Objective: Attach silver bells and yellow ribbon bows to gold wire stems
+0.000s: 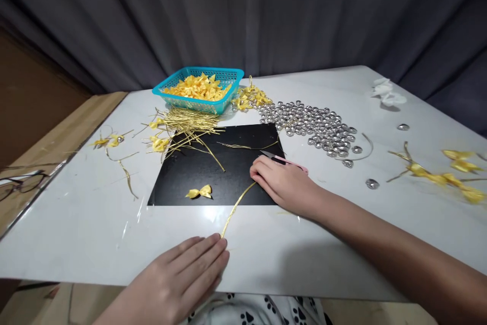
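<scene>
A thin gold cord (238, 206) runs in a slight curve between my two hands, over the front edge of a black mat (232, 178). My left hand (182, 274) is closed on its near end, fingers pressed together by the table's front edge. Over the mat's right side, my right hand (283, 183) has its fingers curled around the far end; the fingertips are partly hidden. Just behind that hand lies a pair of pink-handled snips (285, 159), partly covered by it. One yellow ribbon bow (200, 192) rests on the mat's front left.
A blue basket (198, 107) full of yellow bows stands at the back, beside a pile of gold cords (190, 121). Many silver beads (315, 124) spread to the right. Finished-looking bow-and-cord pieces (437, 177) lie far right. Glasses (23, 181) sit at left.
</scene>
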Demonstrator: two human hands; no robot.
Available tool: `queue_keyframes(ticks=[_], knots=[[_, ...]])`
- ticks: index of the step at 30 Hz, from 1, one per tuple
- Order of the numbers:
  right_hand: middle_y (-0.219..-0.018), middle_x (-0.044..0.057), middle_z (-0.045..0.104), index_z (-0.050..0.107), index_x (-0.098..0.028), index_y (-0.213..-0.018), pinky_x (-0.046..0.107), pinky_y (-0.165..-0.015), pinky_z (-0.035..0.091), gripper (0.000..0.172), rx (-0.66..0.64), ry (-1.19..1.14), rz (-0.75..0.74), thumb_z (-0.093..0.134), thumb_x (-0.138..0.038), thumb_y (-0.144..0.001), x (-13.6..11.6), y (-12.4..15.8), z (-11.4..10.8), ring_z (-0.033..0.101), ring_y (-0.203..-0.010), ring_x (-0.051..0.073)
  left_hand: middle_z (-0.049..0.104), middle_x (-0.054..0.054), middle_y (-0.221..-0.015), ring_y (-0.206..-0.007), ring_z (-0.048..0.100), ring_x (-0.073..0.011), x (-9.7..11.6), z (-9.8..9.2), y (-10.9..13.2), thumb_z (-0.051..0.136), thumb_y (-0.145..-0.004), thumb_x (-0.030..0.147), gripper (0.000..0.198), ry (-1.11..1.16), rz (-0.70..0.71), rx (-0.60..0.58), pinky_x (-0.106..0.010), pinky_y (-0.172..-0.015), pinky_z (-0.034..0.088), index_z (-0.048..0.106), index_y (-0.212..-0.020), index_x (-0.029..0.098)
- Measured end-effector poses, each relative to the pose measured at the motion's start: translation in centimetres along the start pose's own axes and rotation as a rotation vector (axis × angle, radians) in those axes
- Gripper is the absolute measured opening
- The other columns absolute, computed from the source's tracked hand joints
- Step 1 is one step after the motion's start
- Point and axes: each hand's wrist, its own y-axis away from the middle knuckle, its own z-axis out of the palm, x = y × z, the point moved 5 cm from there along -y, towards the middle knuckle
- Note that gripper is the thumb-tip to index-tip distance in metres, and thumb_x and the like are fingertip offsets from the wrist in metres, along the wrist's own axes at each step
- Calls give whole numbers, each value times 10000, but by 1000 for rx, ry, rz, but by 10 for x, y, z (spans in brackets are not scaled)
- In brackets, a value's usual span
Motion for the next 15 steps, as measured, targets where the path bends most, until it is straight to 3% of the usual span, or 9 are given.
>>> queue_keyframes(ticks=[5,11,15], knots=[[-1007,26,636,626,-208,-938,240,-587,315,202,-3,-180,-75,435,-274,-938,5,2,-3,579,-782,121,743,-13,-1066,-1038,660,-119,-3,-4,4,452,-937,141,260,-25,25,-23,-261,-1122,309,681,-1057,126],[-941,43,644,626,-173,-904,241,-576,353,224,46,-124,77,411,-225,-936,21,0,-2,586,-762,137,717,-12,-1135,-1133,610,-164,4,2,31,484,-925,193,258,-29,-2,-30,-290,-1136,284,674,-1087,124],[-987,60,655,664,-165,-981,270,-640,402,272,126,-115,-135,402,-224,-940,-2,4,-4,589,-826,159,631,-12,-1281,-1220,545,-180,7,5,50,262,-956,80,438,-78,-3,-71,-331,-1143,265,628,-1187,149]])
